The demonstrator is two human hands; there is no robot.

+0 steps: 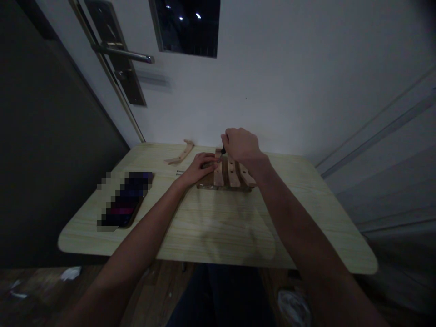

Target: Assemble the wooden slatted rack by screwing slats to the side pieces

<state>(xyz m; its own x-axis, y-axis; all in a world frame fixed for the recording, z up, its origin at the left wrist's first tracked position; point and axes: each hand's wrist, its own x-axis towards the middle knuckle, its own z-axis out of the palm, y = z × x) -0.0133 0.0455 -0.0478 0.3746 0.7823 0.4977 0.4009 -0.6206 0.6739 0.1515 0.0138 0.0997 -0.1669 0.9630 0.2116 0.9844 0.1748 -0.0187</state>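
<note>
My right hand is closed around a screwdriver with a dark handle. Its shaft slants down to the leftmost of several pale, curved wooden pieces. These lie side by side across a dark brown wooden board, with small dark holes in some of them. From the left, my left hand reaches over the board, thumb and fingertips gripping the edge of that leftmost piece close to the screwdriver tip. Whether a screw sits under the tip is too small to tell.
Another curved wooden piece lies on the pale table at the back left. Thin screws lie beside my left wrist. A phone, partly pixelated, rests at the left. A white door with a metal handle stands behind the table.
</note>
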